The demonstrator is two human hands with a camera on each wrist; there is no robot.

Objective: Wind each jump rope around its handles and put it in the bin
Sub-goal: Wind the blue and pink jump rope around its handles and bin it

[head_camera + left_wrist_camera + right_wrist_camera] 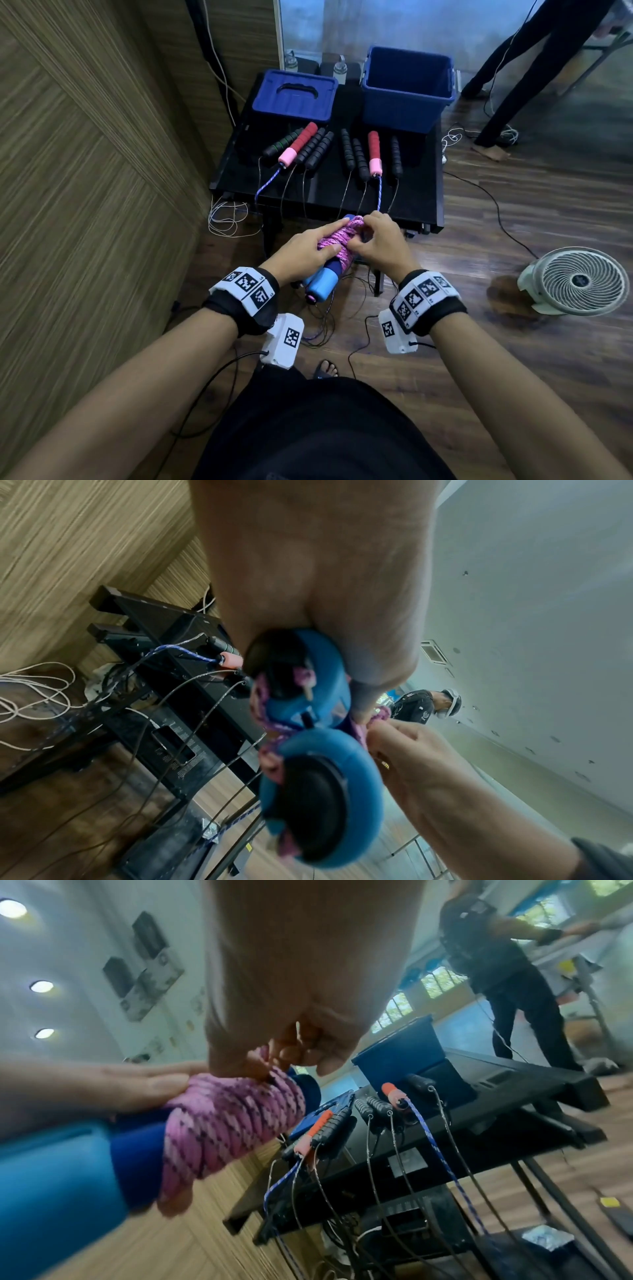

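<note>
A: Head view: what sits in the blue bin [407, 89]?
B: Nothing visible; its lid [294, 96] lies alongside on the table [239, 171].
A: And the hands?
B: Left hand [301, 251] grips the blue handles [322, 284]; right hand [380, 241] pinches the wound pink rope [337, 241], before the table.

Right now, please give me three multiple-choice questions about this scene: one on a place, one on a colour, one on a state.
1. Where is the open blue bin?
A. far right of the black table
B. on the floor
C. under the table

2. What colour is the rope wound around the blue handles?
A. green
B. pink
C. white

3. What is the left hand doing?
A. hanging free
B. resting on the table
C. holding the wound bundle

Answers: 1 A, it stands at the table's far right; 2 B, pink coils cover the handles; 3 C, its fingers lie along the coils.
</note>
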